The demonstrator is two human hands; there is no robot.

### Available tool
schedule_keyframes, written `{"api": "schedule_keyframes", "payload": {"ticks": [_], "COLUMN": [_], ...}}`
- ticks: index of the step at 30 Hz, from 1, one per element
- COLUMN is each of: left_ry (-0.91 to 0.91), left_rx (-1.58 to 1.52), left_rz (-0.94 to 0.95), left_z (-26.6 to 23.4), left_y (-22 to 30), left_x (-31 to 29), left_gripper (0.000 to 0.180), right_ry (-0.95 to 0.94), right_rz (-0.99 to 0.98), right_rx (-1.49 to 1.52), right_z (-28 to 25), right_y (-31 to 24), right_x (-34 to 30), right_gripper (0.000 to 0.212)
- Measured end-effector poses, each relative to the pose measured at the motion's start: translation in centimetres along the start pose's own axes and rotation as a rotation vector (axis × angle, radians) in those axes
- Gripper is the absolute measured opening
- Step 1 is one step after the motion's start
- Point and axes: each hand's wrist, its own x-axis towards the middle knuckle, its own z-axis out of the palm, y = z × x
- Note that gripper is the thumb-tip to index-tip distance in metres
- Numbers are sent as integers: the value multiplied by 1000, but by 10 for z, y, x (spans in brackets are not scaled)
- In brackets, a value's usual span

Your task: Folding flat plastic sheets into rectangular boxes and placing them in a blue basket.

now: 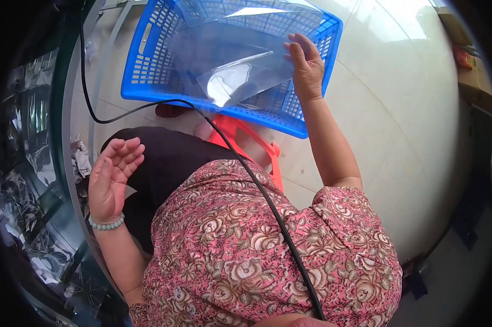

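Observation:
My right hand (307, 68) is over the right side of a blue plastic basket (130, 82), fingers apart and slightly curled, with nothing visible in it. Clear plastic sheets lie in the basket; one glossy sheet (238, 79) slants near the front rim and another (273, 11) shows at the far side. Whether my fingertips touch a sheet cannot be made out. Raised above my dark-trousered leg, my left hand (115, 180) is open and empty, its fingers loosely bent. A beaded bracelet (107, 224) circles that wrist.
Below the basket's near side is a red plastic stool (276, 158). A black cable (213, 124) runs across my front and past the basket. Along the left stands a dark green surface with shiny clear packets (39, 114). Boxes (472, 79) sit at the far right on the pale tiled floor (399, 120).

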Motion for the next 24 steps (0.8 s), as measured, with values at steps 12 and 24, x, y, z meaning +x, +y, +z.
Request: {"api": "schedule_keyframes", "payload": {"ticks": [12, 24], "left_ry": [375, 373], "left_rx": [280, 343], "left_rz": [-78, -121], "left_z": [-38, -16], "left_y": [-14, -26], "left_x": [-28, -13], "left_gripper": [35, 34], "right_ry": [380, 298], "right_rz": [19, 321], "right_rx": [420, 526], "right_z": [-119, -134], "right_y": [-18, 31], "right_x": [66, 30], "right_gripper": [80, 77]}}
